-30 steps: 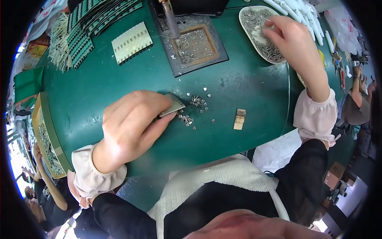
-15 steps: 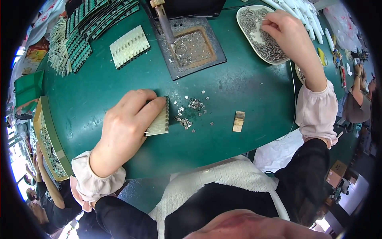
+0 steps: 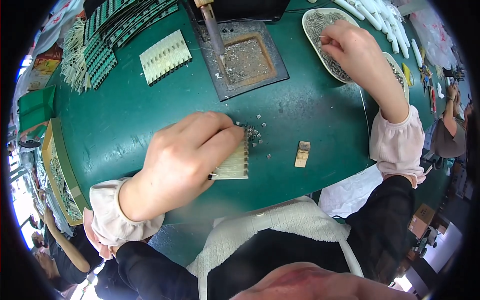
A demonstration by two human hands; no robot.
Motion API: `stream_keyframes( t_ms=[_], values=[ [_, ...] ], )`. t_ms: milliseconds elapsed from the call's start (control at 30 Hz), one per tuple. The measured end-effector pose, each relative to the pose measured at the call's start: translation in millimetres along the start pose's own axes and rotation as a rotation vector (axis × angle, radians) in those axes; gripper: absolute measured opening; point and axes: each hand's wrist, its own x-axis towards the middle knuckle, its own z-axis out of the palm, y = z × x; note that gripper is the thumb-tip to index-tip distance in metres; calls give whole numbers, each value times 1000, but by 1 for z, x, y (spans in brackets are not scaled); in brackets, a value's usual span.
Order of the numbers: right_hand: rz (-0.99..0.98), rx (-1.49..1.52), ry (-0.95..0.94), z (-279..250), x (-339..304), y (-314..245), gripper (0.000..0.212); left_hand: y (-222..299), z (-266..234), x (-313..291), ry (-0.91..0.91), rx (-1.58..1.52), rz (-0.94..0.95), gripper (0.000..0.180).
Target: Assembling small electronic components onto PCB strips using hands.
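My left hand [image 3: 187, 155] is closed on a pale, cream-coloured circuit board panel [image 3: 234, 167] with a dark notched right edge, held low over the green table. Its fingers hide the panel's upper part. Right beside the panel lie small shiny metal pieces [image 3: 255, 133], some of them covered by my hand and the panel. My right hand [image 3: 354, 49] is over a cream tray [image 3: 307, 25] full of small metal pins [image 3: 320, 21]. Thumb and forefinger are pinched together there; what is between them is too small to make out.
A soldering iron [image 3: 212, 31] points down at a dark square metal tray [image 3: 252, 84] with solder scraps. Another pale panel [image 3: 166, 57] lies left of it, near stacked green boards [image 3: 100, 62]. A small wooden block [image 3: 302, 154] sits to the right; white tubes [image 3: 395, 30] lie far right.
My left hand has slid right with the panel, now over part of the loose metal pieces. My right hand has shifted slightly left and nearer, still pinched over the tray.
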Motion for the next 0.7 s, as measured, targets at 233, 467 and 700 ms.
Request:
stream_keyframes(
  t_ms=[233,467,700],
  values=[
    [-28,3,32,3,7,-6,11,-5,4,-4,32,-7,0,39],
    [23,67,112,-15,9,-24,12,-4,7,-3,72,-54,11,41],
    [-221,455,21,-24,7,-72,13,7,23,7,150,-90,80,34]
  ],
)
